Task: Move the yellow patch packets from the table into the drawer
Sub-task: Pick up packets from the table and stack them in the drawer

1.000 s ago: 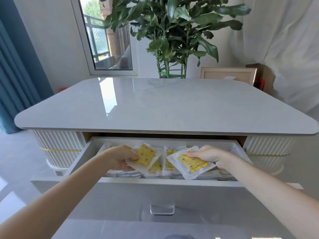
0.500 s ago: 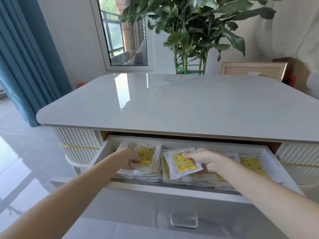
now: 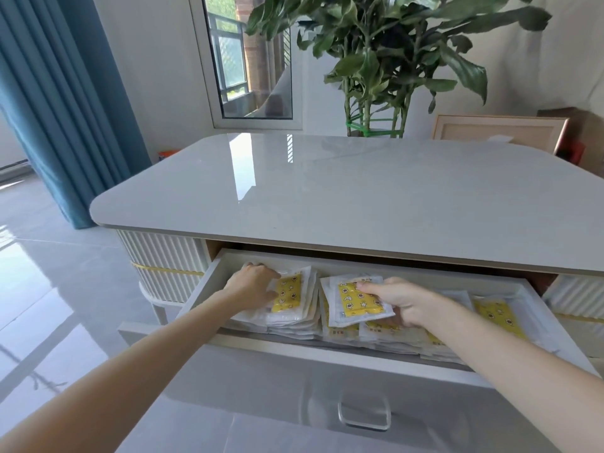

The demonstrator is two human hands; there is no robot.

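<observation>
Head view: both hands are working inside the open drawer [image 3: 209,282], the landmark here. The left hand [image 3: 253,284] is pressing flat on a yellow packet [image 3: 287,292] atop the stack at the drawer's left end; whether it is gripping is hard to tell. The right hand [image 3: 402,302] is pinching another packet [image 3: 356,300] over the drawer's middle stack. Lowering it flat and squaring it with the stack should be keeping the piles tidy. The tabletop [image 3: 327,197] above the drawer is showing no packets.
</observation>
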